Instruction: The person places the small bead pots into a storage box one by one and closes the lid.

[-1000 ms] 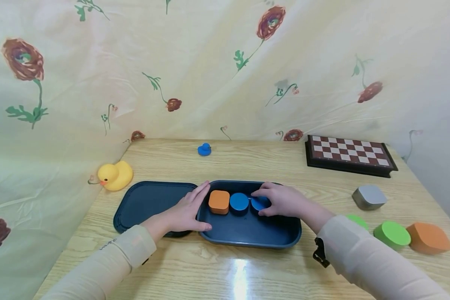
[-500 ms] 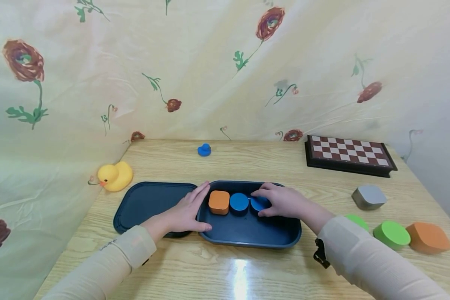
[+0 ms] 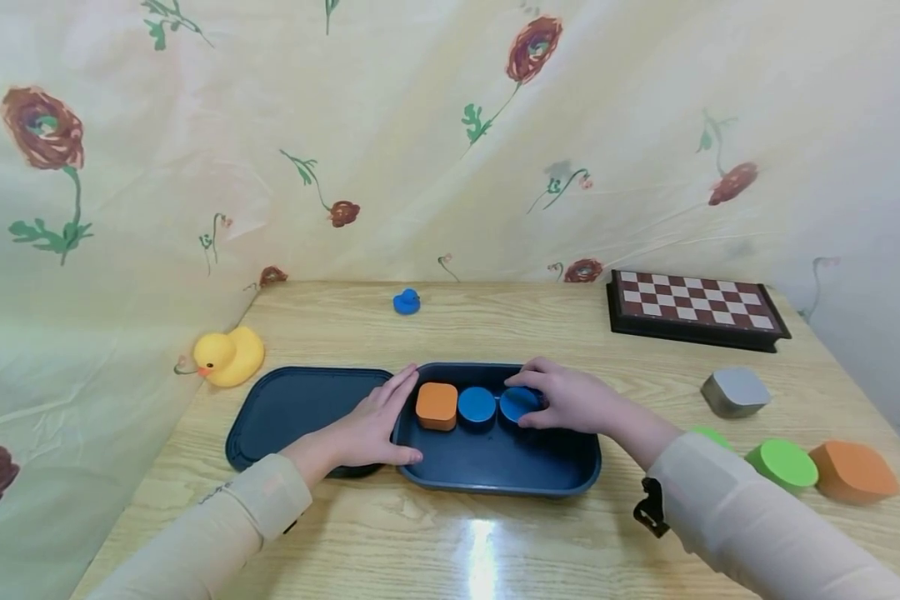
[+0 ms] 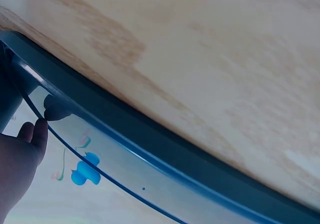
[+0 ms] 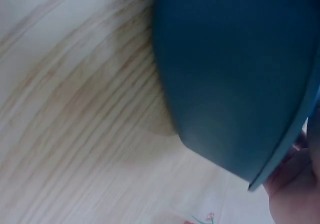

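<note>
A dark blue oblong box (image 3: pixel 495 462) sits on the table in the head view. Inside, along its far side, an orange rounded-square block (image 3: pixel 437 405), a blue round block (image 3: pixel 477 406) and a second blue round block (image 3: pixel 517 403) stand in a row. My right hand (image 3: pixel 573 402) reaches over the box's right end, finger and thumb about the second blue block. My left hand (image 3: pixel 367 429) rests at the box's left end with fingers spread along the rim. In the right wrist view, the box's outer wall (image 5: pixel 225 83) hides most of the right hand (image 5: pixel 295 184).
A dark lid (image 3: pixel 300 408) lies left of the box, partly under my left hand. A yellow duck (image 3: pixel 228 357), a small blue duck (image 3: pixel 407 302) and a checkerboard case (image 3: pixel 697 308) stand farther back. Grey (image 3: pixel 737 392), green (image 3: pixel 783 464) and orange (image 3: pixel 855 472) blocks stand at right.
My right hand has shifted slightly to the right, so more of the second blue block's top shows. The left hand stays at the box's rim. The head view has tilted a little.
</note>
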Demonstrator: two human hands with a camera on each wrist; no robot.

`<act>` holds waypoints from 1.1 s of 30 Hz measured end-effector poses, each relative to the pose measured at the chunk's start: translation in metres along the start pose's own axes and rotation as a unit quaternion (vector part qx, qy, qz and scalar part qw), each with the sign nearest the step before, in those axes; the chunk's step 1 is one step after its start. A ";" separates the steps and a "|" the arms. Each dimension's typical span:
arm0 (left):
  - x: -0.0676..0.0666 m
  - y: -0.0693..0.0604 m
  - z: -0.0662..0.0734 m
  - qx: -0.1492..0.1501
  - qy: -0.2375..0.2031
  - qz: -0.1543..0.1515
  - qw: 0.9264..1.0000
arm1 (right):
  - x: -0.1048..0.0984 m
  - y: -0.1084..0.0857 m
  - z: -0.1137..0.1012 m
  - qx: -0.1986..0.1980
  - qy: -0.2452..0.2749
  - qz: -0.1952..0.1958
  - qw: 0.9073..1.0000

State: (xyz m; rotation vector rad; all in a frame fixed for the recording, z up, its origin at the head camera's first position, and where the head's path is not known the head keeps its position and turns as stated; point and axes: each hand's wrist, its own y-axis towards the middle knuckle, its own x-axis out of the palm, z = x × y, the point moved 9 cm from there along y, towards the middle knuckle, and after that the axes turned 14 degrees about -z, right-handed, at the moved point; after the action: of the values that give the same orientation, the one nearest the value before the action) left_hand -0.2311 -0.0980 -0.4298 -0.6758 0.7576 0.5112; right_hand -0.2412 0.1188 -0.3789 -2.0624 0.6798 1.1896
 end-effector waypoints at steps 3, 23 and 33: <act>0.001 0.000 -0.001 -0.003 -0.004 -0.001 1.000 | -0.003 -0.004 0.001 -0.010 0.005 0.001 1.000; 0.004 -0.001 -0.003 -0.006 -0.006 -0.002 1.000 | -0.031 -0.051 0.034 -0.002 0.080 0.021 0.997; 0.002 0.001 -0.002 -0.004 -0.001 0.002 1.000 | -0.046 -0.076 0.056 0.018 0.098 0.033 0.995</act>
State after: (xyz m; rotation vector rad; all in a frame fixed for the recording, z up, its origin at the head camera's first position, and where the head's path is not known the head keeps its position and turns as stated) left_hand -0.2316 -0.0987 -0.4329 -0.6812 0.7559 0.5178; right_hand -0.2393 0.2152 -0.3381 -2.1595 0.8604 1.0110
